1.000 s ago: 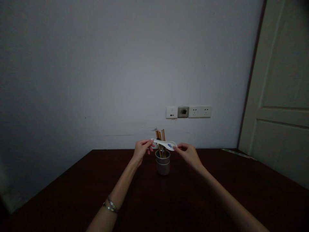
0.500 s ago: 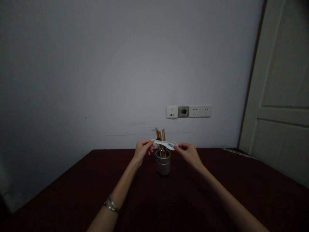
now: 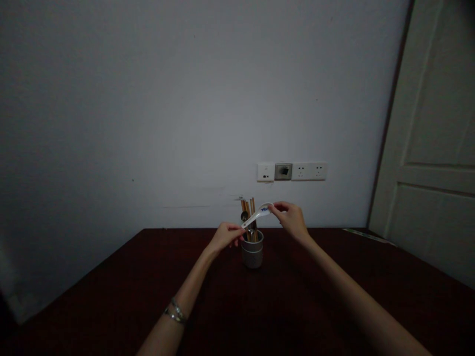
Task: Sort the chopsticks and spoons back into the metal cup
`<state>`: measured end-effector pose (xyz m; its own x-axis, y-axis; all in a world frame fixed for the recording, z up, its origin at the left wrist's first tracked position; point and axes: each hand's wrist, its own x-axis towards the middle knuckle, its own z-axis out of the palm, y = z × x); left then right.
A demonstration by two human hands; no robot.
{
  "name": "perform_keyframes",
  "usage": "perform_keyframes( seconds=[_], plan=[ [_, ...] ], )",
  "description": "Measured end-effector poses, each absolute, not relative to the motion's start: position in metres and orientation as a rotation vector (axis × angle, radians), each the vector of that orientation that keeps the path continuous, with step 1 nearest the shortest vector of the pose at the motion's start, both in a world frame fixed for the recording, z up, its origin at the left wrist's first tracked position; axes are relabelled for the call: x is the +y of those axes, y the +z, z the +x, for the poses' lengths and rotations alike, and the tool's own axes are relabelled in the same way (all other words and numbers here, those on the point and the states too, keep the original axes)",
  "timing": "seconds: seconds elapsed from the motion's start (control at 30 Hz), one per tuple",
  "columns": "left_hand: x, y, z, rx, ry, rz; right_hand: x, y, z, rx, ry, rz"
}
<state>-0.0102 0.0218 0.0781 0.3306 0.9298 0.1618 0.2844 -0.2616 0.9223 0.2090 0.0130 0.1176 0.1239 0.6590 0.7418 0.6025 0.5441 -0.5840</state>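
A white soup spoon (image 3: 256, 215) with a blue pattern in its bowl is tilted in front of the upright chopsticks (image 3: 253, 205). My right hand (image 3: 291, 217) pinches the bowl end, which is the higher one. At the lower end, my left hand (image 3: 224, 236) has its fingers closed on the handle tip. Directly below the spoon stands a grey utensil cup (image 3: 252, 256), holding the chopsticks and a dark metal spoon (image 3: 244, 216). My left fingers are beside the cup's rim and hide part of it.
The dark red table (image 3: 166, 291) runs back to a pale wall (image 3: 185, 123). Wall sockets (image 3: 308, 171) sit behind and right of the cup. A flat strip (image 3: 367, 236) lies along the far right table edge, near a white door (image 3: 434, 173).
The spoon has gone from nearly level to tilted. My right hand has raised the bowl end, while my left hand has lowered the handle end and moved right towards the cup.
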Motion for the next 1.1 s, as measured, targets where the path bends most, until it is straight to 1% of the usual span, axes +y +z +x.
perform_keyframes(
  seconds=[0.17,0.33,0.43,0.67,1.1],
  plan=[
    [0.029,0.071,-0.011,1.194,1.025,1.690,0.026,0.126,0.213,-1.698,-0.138,-1.164],
    [0.037,0.055,-0.005,1.257,1.166,1.610,0.025,0.129,0.208,-1.873,-0.315,-1.323],
    [0.037,0.046,0.000,1.248,1.163,1.595,0.021,0.129,0.201,-1.962,-0.383,-1.421],
    [0.035,0.039,0.008,1.259,1.130,1.571,0.022,0.117,0.191,-2.111,-0.430,-1.543],
    [0.039,0.033,0.008,1.167,1.153,1.572,0.020,0.088,0.177,-2.311,-0.373,-1.623]
  ],
)
